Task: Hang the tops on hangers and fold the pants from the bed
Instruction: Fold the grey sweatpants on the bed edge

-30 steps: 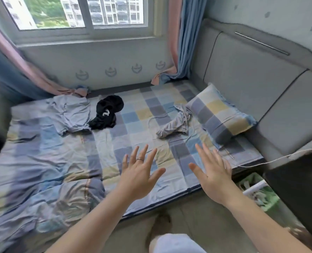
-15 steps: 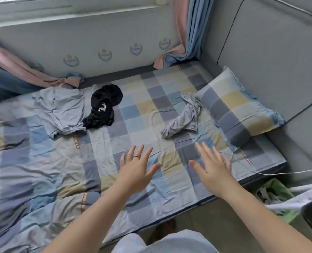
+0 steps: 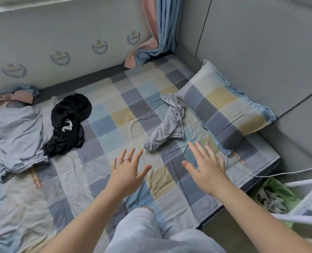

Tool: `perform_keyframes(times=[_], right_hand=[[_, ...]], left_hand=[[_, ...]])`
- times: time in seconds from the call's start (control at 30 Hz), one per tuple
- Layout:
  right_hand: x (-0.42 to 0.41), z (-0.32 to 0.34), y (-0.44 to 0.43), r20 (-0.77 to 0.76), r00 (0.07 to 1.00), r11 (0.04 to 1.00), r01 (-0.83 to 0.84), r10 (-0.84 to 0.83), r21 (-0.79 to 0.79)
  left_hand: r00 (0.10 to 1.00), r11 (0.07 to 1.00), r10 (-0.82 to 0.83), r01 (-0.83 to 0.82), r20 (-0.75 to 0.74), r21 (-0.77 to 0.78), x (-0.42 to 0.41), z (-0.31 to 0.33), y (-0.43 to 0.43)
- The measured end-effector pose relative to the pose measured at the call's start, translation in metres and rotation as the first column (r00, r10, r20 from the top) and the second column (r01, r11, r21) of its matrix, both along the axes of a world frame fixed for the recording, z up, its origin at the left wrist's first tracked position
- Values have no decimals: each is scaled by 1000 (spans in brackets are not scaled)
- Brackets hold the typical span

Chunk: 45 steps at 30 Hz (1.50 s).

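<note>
From my station I see the left hand (image 3: 127, 172) and the right hand (image 3: 204, 167) reached out side by side over the bed with its blue, grey and yellow checked sheet (image 3: 111, 125). Each grip is spread, fingers straight and apart, palm down, holding nothing. A thin ring sits on one left finger. I cannot tell whether the palms touch the sheet.

The crumpled pale grey garment (image 3: 169, 128) lies just beyond the fingertips, between the two hands, with its far end against the checked pillow (image 3: 224, 110). Further left lies the bunched black garment with a white mark (image 3: 69, 121). It touches the rumpled light blue-grey garment (image 3: 14, 136) at the bed's left side. I cannot make out which of these are tops and which are pants.

A thin white cable (image 3: 288, 172) runs off the bed to the right, above a green bag (image 3: 275, 194) on the floor and some blurred white bars (image 3: 305, 184). A pink and blue curtain (image 3: 157, 33) hangs in the far corner. A knee in pale trousers (image 3: 142, 229) shows over the bed's near edge.
</note>
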State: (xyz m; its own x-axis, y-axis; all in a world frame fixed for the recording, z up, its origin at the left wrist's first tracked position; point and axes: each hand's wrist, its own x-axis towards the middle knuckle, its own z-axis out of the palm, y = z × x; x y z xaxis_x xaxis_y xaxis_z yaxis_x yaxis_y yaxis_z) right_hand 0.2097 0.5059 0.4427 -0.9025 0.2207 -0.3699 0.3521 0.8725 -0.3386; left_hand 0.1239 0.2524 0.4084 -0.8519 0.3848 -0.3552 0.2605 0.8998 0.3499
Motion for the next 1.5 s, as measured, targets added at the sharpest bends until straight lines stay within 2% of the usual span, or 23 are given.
perform_keyframes(times=[0.2, 0.3, 0.43, 0.6, 0.77, 0.87, 0.97, 1.0, 1.07, 1.13, 1.2, 1.33, 1.5], right_hand=[[-104, -103, 29, 42, 991, 991, 126, -128, 43], [-146, -150, 41, 110, 978, 982, 168, -177, 87], [-198, -198, 69, 133, 976, 977, 152, -173, 153], [-267, -268, 128, 68, 986, 970, 138, -154, 198], [-350, -360, 193, -23, 995, 966, 98, -95, 238], [-411, -418, 232, -90, 995, 958, 58, -33, 282], [-471, -467, 263, -172, 985, 957, 77, -29, 278], [-487, -480, 271, -190, 981, 957, 80, -26, 279], [-518, -505, 283, -228, 973, 961, 83, -22, 263], [-538, -530, 292, -235, 972, 958, 93, -28, 270], [-545, -549, 291, -269, 961, 957, 134, -62, 256], [-546, -565, 287, -521, 839, 944, 281, -154, 173], [-551, -568, 288, -578, 799, 932, 319, -166, 173]], left_hand=[[994, 995, -99, 99, 55, 9, -127, -99, 39], [977, 990, -143, 142, 160, 16, -176, -149, 60], [964, 984, -179, 176, 197, 32, -239, -211, 88], [959, 964, -264, 266, 98, -8, -313, -291, 148], [940, 943, -330, 332, -87, -1, -388, -381, 232], [957, 961, -247, 262, -151, 86, -453, -430, 295], [981, 978, -166, 177, -97, 115, -516, -475, 334], [981, 984, -133, 148, -143, 103, -527, -490, 339], [926, 988, -55, 105, -374, 117, -536, -517, 339], [868, 980, -26, 120, -496, 159, -538, -535, 340], [851, 982, -50, 137, -523, 130, -538, -543, 339], [879, 994, -54, 94, -474, 61, -540, -539, 340], [878, 996, -78, 87, -472, -2, -545, -540, 341]])
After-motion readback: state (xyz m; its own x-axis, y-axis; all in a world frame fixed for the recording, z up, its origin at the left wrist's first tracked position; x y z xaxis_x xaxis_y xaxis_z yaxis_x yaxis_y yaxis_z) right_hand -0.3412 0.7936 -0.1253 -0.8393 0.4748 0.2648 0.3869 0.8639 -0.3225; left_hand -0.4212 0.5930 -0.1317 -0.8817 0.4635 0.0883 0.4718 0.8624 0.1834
